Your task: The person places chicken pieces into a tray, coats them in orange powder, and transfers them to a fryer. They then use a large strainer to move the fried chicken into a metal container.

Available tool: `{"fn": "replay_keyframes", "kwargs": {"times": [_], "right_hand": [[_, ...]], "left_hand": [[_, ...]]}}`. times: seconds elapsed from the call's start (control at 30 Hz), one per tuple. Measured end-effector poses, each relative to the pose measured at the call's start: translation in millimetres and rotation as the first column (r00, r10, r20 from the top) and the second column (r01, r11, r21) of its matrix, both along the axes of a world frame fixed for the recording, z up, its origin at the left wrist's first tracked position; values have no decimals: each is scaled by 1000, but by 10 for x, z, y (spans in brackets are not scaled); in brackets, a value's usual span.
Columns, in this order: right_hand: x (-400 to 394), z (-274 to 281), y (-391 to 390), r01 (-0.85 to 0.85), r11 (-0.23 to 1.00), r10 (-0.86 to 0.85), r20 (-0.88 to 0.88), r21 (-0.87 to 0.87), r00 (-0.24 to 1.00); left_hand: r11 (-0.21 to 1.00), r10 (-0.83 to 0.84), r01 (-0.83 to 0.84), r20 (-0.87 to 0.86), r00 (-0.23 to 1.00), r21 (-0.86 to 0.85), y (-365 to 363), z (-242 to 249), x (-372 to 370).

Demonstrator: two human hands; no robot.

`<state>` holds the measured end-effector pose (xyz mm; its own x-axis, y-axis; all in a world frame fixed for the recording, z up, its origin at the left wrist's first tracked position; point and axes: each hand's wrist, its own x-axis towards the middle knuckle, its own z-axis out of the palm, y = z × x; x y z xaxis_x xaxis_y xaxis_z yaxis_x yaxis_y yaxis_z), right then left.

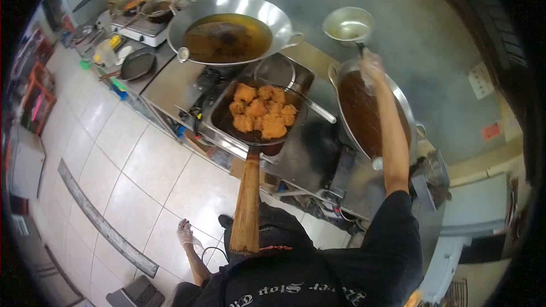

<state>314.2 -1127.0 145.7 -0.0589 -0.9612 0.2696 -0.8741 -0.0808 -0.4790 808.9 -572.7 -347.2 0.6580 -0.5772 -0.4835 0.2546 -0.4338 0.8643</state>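
My right hand (371, 68), in a clear glove, is closed on the dark handle of a small metal saucepan (348, 24). The saucepan is above the far end of a large wok of brown oil (369, 113). My left hand (185, 232), also gloved, hangs low over the floor at my side; its fingers look bent, and whether they hold anything is not clear. A wooden-handled strainer (248, 204) with several pieces of golden fried food (263, 109) rests over a metal tray (304, 79), its handle pointing toward me.
Another large wok of oil (227, 37) stands at the back. A metal-handled skimmer (318, 110) lies across the tray. Farther left are a dark frying pan (138, 64) and a white stove (139, 33) with pans. A wire basket (435, 176) is at the right.
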Motion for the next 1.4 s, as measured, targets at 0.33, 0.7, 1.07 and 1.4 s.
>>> {"fn": "replay_keyframes", "kwargs": {"times": [0.33,0.7,1.07,1.4], "right_hand": [[2488,-1018,-1383,-346,937,315,-325,-41,892],[3026,-2406,-2799,-614,749,419,541,248,729],[2671,-873,-1428,-765,568,-128,951,303,281],[2290,426,-1104,-744,643,-57,980,181,190]], "left_hand": [[961,254,-252,1,967,117,917,221,-578],[835,518,-493,-49,854,244,1891,-24,-1520],[936,317,-330,114,942,123,1455,17,-749],[942,299,-292,-21,954,167,832,-109,-85]]}}
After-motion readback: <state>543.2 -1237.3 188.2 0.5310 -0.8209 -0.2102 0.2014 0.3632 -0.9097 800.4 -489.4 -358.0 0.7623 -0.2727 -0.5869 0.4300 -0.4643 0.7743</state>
